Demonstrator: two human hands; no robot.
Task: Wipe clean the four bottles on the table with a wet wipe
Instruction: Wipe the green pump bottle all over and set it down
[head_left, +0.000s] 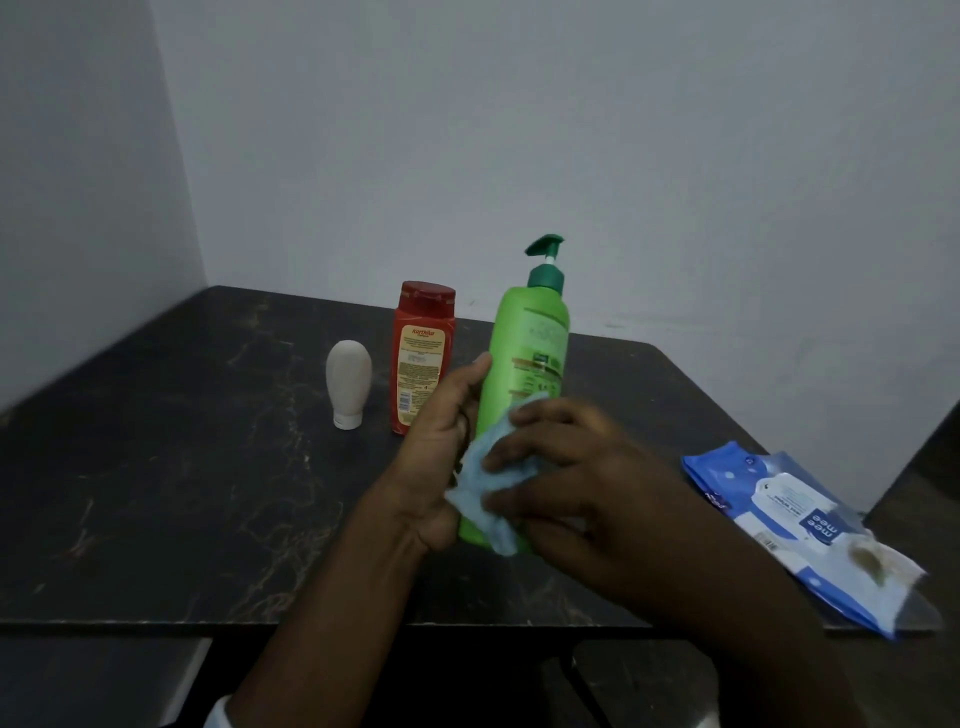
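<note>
A tall green pump bottle (527, 353) with a dark green pump head is tilted slightly, held at its lower half by my left hand (441, 441). My right hand (566, 467) presses a light blue wet wipe (480, 486) against the front of the bottle's lower body. A red bottle (422, 353) with a yellow label stands upright just left of the green one. A small white tube (348, 382) stands on its cap further left. Only three bottles are in view.
A blue and white pack of wet wipes (795, 525) lies on the right part of the dark marbled table (182, 467), overhanging the front right corner. Grey walls close the back and left sides. The table's front edge runs just below my forearms.
</note>
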